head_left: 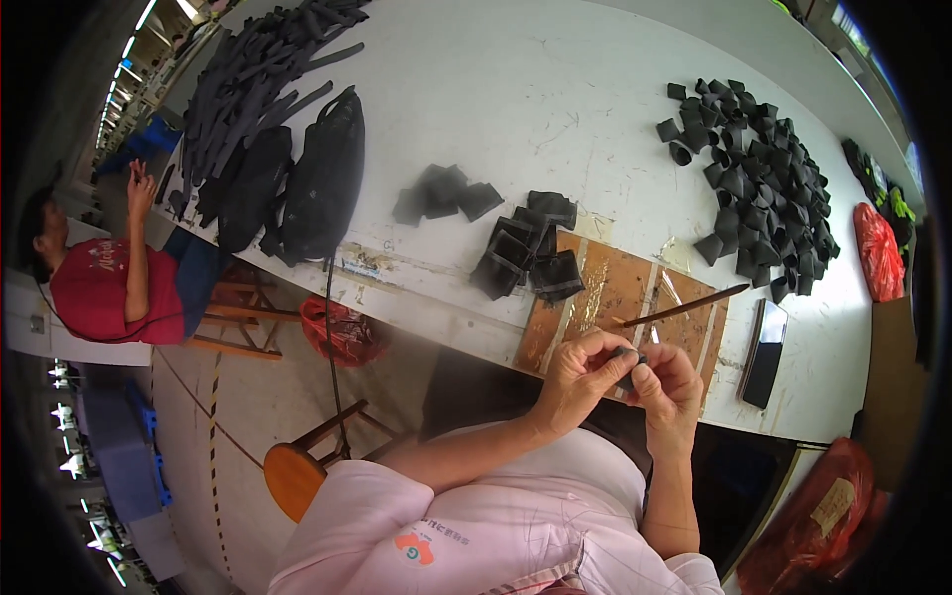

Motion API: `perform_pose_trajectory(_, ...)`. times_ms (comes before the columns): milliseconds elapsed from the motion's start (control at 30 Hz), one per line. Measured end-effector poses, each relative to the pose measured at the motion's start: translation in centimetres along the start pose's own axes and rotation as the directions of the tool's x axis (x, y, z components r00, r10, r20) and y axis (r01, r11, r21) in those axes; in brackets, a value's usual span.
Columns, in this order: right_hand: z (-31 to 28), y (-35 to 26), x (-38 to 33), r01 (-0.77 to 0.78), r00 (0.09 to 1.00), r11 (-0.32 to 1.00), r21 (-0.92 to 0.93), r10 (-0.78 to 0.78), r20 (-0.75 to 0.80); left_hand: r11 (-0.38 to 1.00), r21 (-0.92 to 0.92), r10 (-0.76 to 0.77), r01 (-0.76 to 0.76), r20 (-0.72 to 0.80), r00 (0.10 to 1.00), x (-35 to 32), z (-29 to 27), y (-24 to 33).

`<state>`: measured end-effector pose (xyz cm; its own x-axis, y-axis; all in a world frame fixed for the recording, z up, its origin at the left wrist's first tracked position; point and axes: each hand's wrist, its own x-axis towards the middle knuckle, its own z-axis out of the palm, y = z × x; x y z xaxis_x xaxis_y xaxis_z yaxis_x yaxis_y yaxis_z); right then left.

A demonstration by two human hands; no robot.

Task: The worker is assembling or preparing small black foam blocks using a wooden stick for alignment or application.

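- While both hands meet at the near edge of the counter [595,119], head view: a small black piece [628,359] sits pinched between them, above the brown work board [615,293].
- Left hand [578,375]: fingers closed together on the piece from its left side, thumb on top.
- Right hand [666,385]: fingers clamped on the same piece from the right, so the piece lies between the two sets of fingertips, neither hand clearly nearer.
- Piece looks dark, soft, folded fabric or webbing; mostly hidden by fingers, so its long axis is hard to tell, roughly left to right.
- Thin brown stick [682,306] lies on the board just beyond the hands, slanting up toward the far right.
- Stack of folded black pieces [526,260] at the board's left far corner; looser ones [446,193] further left.
- Big heap of black pieces [759,178] at far right; dark phone [765,353] right of the board.
- Black bags [322,178] and pile of straps [258,69] at far left.
- Another person in a red top [99,288] sits well apart, left.
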<state>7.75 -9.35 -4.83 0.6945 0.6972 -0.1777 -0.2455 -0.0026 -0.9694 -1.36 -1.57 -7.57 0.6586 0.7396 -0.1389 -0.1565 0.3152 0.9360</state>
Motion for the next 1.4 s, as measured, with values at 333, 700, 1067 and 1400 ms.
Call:
perform_pose_trajectory(333, -7.8, -5.6, 8.0, 0.121, 0.992, 0.990, 0.069, -0.120, -0.028, 0.301, 0.888, 0.741, 0.348, -0.447, 0.501, 9.5, -19.4, 2.1)
perform_pose_trajectory(700, 0.0, 0.6, 0.4, 0.104, 0.964, 0.907, -0.409, 0.009, 0.266, 0.973, -0.222, -0.134, 0.064, -0.315, 0.940, 3.8, -12.9, 1.0)
perform_pose_trajectory(1067, 2.2, 1.3, 1.1, 0.493, 0.836, 0.584, -0.645, -0.523, 0.165, 0.977, -0.176, -0.138, 0.117, -0.113, 0.984, -0.4, -1.6, 1.1)
perform_pose_trajectory(1400, 1.2, 1.1, 0.7, 0.601, 0.679, 0.189, -0.777, -0.633, 0.372, 0.992, 0.121, 0.047, -0.033, -0.112, 0.993, -0.1, 0.0, 2.2)
